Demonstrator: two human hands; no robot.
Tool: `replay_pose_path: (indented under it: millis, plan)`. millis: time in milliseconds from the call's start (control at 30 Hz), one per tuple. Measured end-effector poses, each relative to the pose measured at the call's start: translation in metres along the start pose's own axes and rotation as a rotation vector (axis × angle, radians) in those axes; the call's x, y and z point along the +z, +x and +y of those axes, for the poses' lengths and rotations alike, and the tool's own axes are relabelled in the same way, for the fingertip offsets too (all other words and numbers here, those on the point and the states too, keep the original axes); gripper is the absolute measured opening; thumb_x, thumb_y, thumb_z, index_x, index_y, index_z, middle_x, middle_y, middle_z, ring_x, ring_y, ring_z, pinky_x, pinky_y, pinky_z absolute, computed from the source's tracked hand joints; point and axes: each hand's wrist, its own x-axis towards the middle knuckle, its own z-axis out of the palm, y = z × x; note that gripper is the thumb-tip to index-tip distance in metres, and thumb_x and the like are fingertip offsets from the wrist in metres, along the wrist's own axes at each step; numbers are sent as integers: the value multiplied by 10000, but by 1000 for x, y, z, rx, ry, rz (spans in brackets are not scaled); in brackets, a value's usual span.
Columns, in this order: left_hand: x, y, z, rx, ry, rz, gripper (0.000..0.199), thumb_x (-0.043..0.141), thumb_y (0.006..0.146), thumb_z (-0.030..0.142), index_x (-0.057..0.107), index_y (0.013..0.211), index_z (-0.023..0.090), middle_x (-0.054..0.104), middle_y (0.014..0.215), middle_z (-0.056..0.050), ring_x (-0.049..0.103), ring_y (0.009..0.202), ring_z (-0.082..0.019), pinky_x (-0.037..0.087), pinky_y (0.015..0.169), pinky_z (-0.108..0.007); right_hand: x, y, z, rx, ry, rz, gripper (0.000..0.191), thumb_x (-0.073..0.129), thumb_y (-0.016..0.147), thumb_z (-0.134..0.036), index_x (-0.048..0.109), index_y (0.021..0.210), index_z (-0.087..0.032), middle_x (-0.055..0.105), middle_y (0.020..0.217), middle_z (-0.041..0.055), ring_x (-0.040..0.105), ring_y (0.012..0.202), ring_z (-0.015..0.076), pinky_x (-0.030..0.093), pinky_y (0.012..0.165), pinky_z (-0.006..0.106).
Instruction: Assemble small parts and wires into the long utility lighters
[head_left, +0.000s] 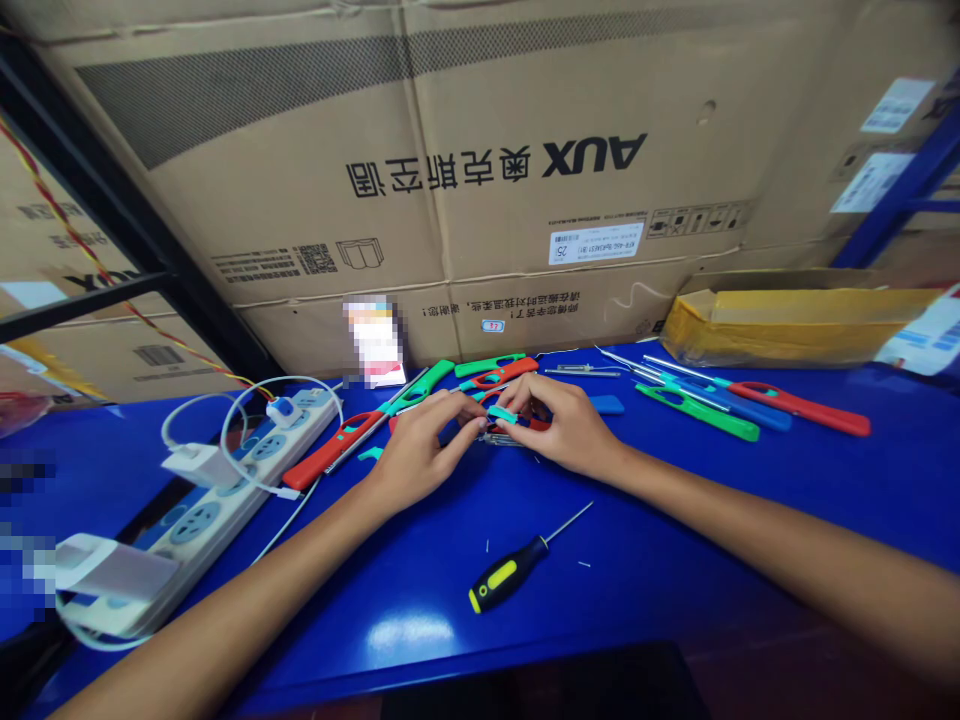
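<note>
Hands together, left hand (420,455) and right hand (562,425) gripping a teal plastic piece (501,414), AUX carton (592,160) behind

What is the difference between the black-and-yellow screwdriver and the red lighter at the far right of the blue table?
The screwdriver has a black and yellow handle; the red lighter has a red handle with a teal part. The screwdriver lies alone near the front of the blue table, while the lighter lies near the back beside other lighters. The screwdriver's shaft points right, the lighter's metal tube left. Both are long, thin and lie flat.
</note>
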Motion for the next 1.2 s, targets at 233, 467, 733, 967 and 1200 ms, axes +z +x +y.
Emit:
replay_pose_path:
  millis: [233,467,733,967,1200]
  plan:
    - [1,0,0,20,96,-20,147,583,1084,279,684,1009,201,727,910,-45,662,860,-206,530,782,-354,0,-3,4,-109,-179,-14,68,674,1004,-228,617,974,-249,716,1002,48,687,979,223,546,885,391]
    - [3,4,9,4,143,-68,111,586,1068,268,673,1068,199,725,919,-46,653,871,-218,525,801,-366,-3,0,-2,-87,-256,-26,75,655,975,-179,618,966,-244,701,1026,58,664,1003,232,526,881,375]
    - [6,5,7,44,147,-75,175,584,1037,185,661,1192,199,752,1064,-70,672,981,-247,545,888,-421,-3,0,-5,-41,-298,10,143,674,913,-120,628,963,-246,683,1051,38,653,961,208,505,818,333]
    - [8,4,9,17,126,-104,279,517,1053,142,661,1286,192,741,1119,-90,709,1031,-249,579,909,-423,-2,0,-6,-4,-333,29,164,685,879,-114,627,954,-248,675,1032,26,620,848,184,458,720,312]
    - [8,1,4,84,243,-75,288,518,1072,136,693,1295,188,770,1131,-90,759,969,-222,610,827,-347,2,0,-8,50,-331,73,196,694,839,-78,633,931,-240,690,1002,1,593,735,141,426,664,276]
